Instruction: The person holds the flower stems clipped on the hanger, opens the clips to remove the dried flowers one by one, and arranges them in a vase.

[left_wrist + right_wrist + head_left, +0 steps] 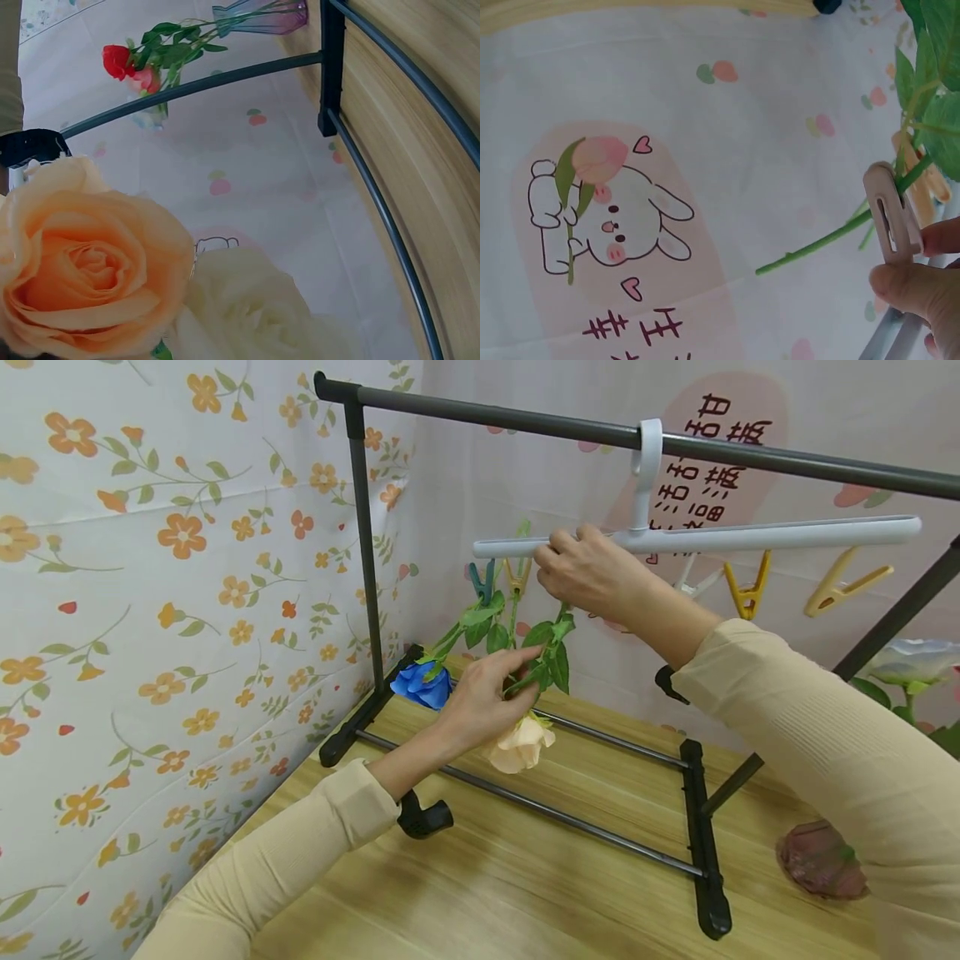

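Observation:
My left hand (491, 689) holds a leafy rose stem, its fingers bent round it among the green leaves (553, 647). A cream rose (522, 745) hangs head down beneath that hand. In the left wrist view a peach rose (94, 259) and a paler rose (247, 307) sit side by side. My right hand (592, 568) is up at the white hanger (787, 537). There, its thumb and finger pinch a pale pink clothespin (891, 214), whose jaws lie across a green stem (817, 244). A blue rose (422, 683) hangs upside down from a teal clothespin (482, 581) on the left.
The hanger hooks over a dark rack bar (495, 418). Yellow clothespins (747, 585) dangle from its right half. The rack's feet (705, 843) stand on a wooden table (525, 893). Red flowers (118, 61) in a vase (266, 16) are farther off, beside the patterned cloth.

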Available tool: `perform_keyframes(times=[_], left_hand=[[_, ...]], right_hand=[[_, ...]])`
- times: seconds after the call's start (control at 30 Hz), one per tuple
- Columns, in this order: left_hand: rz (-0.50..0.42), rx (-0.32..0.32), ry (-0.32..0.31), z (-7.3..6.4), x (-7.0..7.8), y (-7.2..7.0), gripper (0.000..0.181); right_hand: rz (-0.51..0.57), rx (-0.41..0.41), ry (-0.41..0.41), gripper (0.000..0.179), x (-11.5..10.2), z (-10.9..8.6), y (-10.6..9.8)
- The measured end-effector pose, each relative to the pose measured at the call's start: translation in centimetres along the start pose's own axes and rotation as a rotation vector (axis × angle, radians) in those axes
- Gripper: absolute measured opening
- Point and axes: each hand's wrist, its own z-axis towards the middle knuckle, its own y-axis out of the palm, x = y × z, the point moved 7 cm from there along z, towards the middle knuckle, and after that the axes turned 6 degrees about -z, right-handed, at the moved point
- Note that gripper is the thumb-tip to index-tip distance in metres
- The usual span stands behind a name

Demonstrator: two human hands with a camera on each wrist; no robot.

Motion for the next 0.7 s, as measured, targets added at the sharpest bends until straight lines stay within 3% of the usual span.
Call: perform_keyframes(times=[0.37, 0.7], left_hand=[[-0.021, -0.037, -0.086, 0.28, -0.35, 0.26, 0.041], [-0.009, -0.032, -0.105, 0.2, -0.78, -0.01, 0.041]], right_hand=[[0.024, -0.075, -0.106, 0.005, 0.06, 0.38, 0.05], [0.052, -0.008, -0.081, 0.005, 0.39, 0.5, -0.59]])
